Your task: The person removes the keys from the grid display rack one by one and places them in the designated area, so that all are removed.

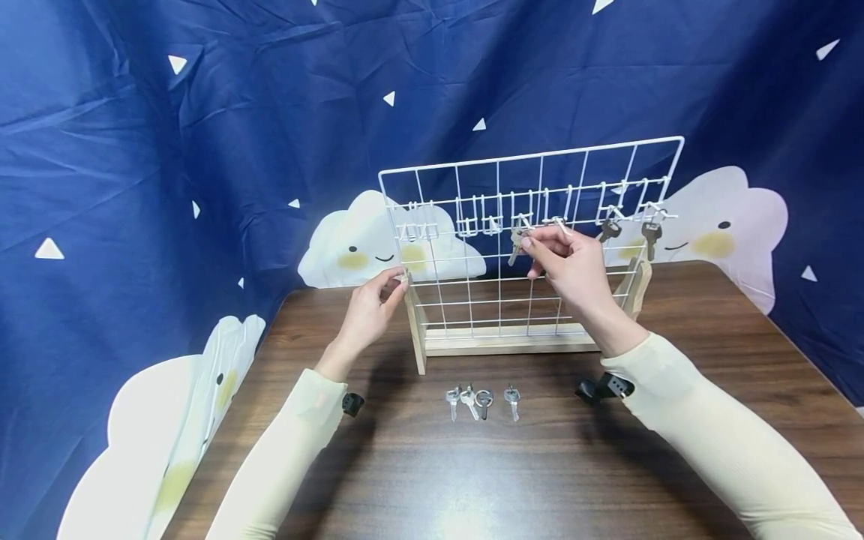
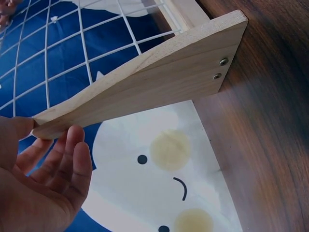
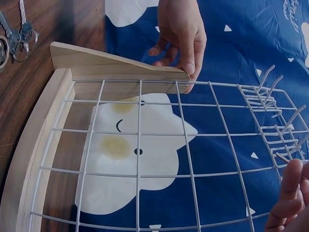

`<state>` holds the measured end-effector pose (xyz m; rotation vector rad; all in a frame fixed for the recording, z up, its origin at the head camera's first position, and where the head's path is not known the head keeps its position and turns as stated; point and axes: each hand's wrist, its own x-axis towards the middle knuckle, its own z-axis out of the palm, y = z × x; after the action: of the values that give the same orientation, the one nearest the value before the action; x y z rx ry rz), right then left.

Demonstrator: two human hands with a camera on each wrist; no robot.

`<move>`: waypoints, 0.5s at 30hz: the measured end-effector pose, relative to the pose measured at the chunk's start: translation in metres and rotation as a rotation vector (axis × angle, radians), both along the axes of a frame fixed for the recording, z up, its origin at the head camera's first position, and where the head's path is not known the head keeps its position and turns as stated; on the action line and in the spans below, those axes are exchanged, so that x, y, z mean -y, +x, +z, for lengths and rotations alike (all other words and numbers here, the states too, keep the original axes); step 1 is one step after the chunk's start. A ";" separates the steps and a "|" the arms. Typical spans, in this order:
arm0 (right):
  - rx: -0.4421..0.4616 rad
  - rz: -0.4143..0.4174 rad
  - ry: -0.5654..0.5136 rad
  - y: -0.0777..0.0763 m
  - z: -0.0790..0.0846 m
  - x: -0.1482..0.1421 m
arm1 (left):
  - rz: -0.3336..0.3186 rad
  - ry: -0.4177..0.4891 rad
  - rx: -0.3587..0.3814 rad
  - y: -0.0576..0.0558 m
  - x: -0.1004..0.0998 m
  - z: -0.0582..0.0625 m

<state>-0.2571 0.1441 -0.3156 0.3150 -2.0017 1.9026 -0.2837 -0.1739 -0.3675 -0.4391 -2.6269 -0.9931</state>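
Note:
A white wire grid rack (image 1: 499, 280) stands in a light wooden base. At its left end my left hand (image 1: 367, 311) pinches the top of the wooden side support (image 2: 145, 82) between thumb and fingers. In front of the hook row, my right hand (image 1: 574, 266) pinches a key (image 1: 515, 247) with thumb and index finger, close beside a hook. Whether its ring is around that hook, I cannot tell. Two dark-looking keys hang farther right, one key (image 1: 610, 229) left of the outermost key (image 1: 651, 234). In the right wrist view, the fingers mostly hide the held key.
Several keys lie on the wooden table in front of the rack, three close together, including a silver key (image 1: 453, 405), with another key (image 1: 513, 405) apart to the right. White hooks (image 1: 466, 227) line the upper grid. A blue cloth (image 1: 270, 112) with clouds hangs behind.

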 end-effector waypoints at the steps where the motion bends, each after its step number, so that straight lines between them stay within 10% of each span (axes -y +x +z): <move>1: -0.001 0.000 -0.003 0.001 0.000 0.000 | -0.001 0.000 -0.003 0.000 0.000 0.000; 15: -0.027 0.018 -0.105 0.011 -0.002 -0.001 | -0.006 0.009 -0.006 0.000 -0.001 0.000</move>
<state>-0.2459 0.1453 -0.3180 0.3300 -1.8799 1.9956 -0.2834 -0.1733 -0.3674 -0.4470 -2.6163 -1.0038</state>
